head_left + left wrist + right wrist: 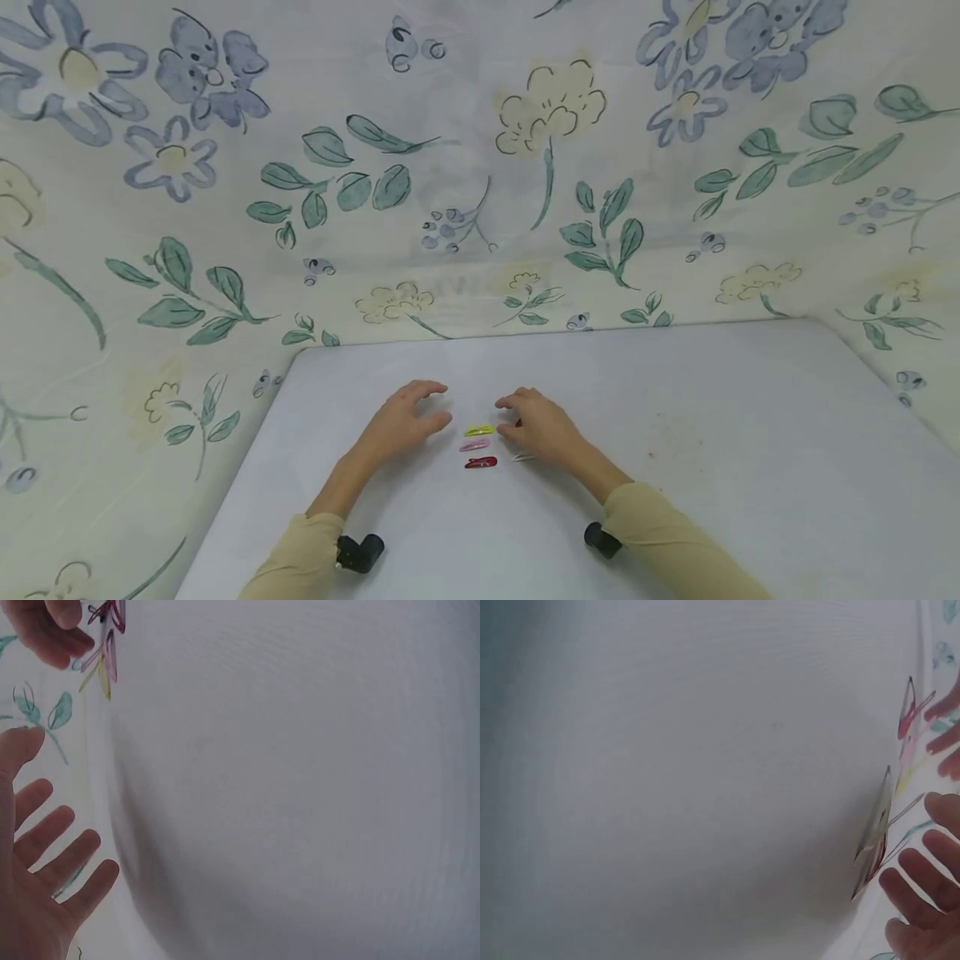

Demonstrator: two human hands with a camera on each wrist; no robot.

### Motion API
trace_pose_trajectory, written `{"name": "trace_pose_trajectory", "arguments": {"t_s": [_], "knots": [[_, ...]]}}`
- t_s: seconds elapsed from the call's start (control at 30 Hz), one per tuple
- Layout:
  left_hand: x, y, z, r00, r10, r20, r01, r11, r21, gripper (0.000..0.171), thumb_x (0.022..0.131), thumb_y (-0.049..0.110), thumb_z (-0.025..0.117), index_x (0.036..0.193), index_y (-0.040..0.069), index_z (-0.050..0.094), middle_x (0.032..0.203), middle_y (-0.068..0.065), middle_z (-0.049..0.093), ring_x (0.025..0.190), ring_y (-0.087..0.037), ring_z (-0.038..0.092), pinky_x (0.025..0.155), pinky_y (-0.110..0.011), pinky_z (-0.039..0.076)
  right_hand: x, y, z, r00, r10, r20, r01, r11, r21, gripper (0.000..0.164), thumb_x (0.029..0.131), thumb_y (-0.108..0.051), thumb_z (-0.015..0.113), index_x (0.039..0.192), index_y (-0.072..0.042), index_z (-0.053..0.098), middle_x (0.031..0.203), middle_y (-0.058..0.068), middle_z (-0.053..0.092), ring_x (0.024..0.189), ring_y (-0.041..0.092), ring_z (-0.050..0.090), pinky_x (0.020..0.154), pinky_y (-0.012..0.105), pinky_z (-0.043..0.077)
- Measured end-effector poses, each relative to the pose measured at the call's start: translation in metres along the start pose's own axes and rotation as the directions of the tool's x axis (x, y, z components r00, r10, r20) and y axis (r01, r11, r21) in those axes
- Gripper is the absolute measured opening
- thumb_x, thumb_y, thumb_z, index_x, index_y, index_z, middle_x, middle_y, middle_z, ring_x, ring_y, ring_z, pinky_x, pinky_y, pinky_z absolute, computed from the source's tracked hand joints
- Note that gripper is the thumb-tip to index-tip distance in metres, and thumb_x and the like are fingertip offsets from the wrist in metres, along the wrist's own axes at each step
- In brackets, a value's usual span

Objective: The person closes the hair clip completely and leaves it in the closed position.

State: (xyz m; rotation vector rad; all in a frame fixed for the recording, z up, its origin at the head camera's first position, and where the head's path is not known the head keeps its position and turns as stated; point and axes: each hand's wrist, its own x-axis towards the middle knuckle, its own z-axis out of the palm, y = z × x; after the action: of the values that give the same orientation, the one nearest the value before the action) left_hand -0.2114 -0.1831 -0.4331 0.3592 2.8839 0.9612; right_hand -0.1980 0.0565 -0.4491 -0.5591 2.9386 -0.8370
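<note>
Three snap hair clips lie in a short column on the white table: a yellow clip (479, 431) farthest away, a pink clip (475, 446) in the middle and a red clip (481, 462) nearest. To their left, my left hand (397, 429) hovers with fingers spread and holds nothing. My right hand (547, 429) is on their right, fingers loosely bent and holding nothing that shows. Partly under it lies a white clip (523, 457). The right wrist view shows this pale clip beside a brownish-red clip (871, 866), both close to the right fingertips.
The white tabletop (750, 417) stretches around both hands. Behind it and at the sides hangs a floral cloth (480, 183). A black wrist device (362, 553) sits at the left sleeve, and another black device (602, 540) at the right.
</note>
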Motion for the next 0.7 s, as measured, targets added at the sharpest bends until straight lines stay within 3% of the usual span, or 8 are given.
{"name": "trace_pose_trajectory", "arguments": {"t_s": [0.13,0.4,0.7], "knots": [[-0.001,0.005,0.006,1.000,-0.001,0.015,0.001,1.000,-0.001,0.047,0.090,0.034,0.071,0.131,0.015,0.061,0.142,-0.008,0.054,0.137,-0.032,0.044,0.109,-0.056,0.035,0.002,-0.005,0.000,1.000,0.015,0.017,-0.015,1.000,-0.011,0.035,0.090,-0.025,0.072,0.123,-0.014,0.068,0.125,0.007,0.063,0.123,0.028,0.057,0.102,0.046,0.046],[0.001,0.010,0.015,0.998,0.068,0.018,-0.068,0.997,0.030,0.043,0.088,0.031,0.073,0.126,0.015,0.064,0.136,-0.006,0.059,0.133,-0.030,0.049,0.108,-0.053,0.038,0.005,-0.011,0.001,0.999,-0.001,0.042,0.003,0.999,-0.040,0.032,0.089,-0.024,0.073,0.119,-0.014,0.069,0.124,0.006,0.064,0.129,0.030,0.053,0.106,0.048,0.042],[0.003,0.013,0.024,0.993,0.117,0.016,-0.118,0.989,0.085,0.039,0.087,0.030,0.075,0.122,0.016,0.068,0.129,-0.005,0.064,0.127,-0.028,0.053,0.107,-0.049,0.041,0.008,-0.012,0.006,0.999,-0.022,0.044,0.026,0.996,-0.082,0.030,0.090,-0.022,0.073,0.117,-0.011,0.070,0.117,0.005,0.066,0.117,0.025,0.060,0.098,0.043,0.049]]}}
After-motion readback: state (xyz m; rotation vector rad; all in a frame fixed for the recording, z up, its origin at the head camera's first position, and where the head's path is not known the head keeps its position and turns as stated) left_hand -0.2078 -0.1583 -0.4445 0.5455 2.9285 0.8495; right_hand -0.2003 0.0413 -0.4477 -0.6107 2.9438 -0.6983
